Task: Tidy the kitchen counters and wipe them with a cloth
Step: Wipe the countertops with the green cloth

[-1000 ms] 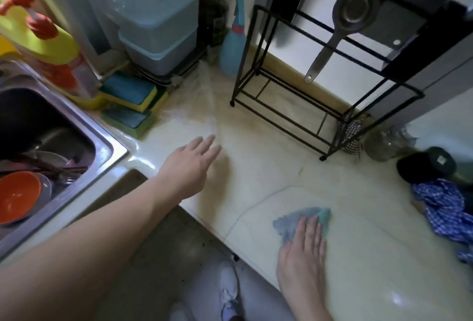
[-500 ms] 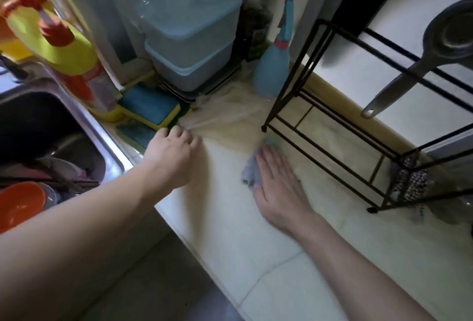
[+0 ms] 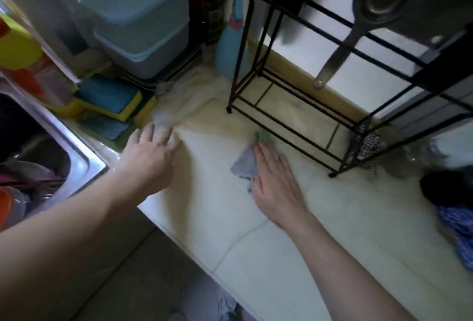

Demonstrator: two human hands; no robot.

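Head view, wiping stage of the counter tidy-up. The right hand lies flat, fingers straight, pressing the crumpled blue-grey cloth onto the pale stone worktop near the frame's centre. The left hand, at 9 o'clock of the cloth, is open, its blurred fingertips touching the near edge of a translucent plastic film that lies on the worktop.

Progress, as judged: wiping is under way on the open middle stretch. No wet trace shows which parts are done. Tidying looks largely outstanding, since the back and both ends carry things.

Surroundings:
- **12 to 2 o'clock of the cloth:** the black wire rack, whose near foot bar stands just beside the cloth and bars strokes towards the wall.
- **11 o'clock:** a blue spray bottle and two stacked pale-blue lidded boxes.
- **10 o'clock:** yellow-and-blue sponges.
- **9 o'clock:** the steel sink, holding dishes.
- **3 o'clock:** a dark round object and blue checked fabric.

The film probably has to be lifted before that corner can be wiped.
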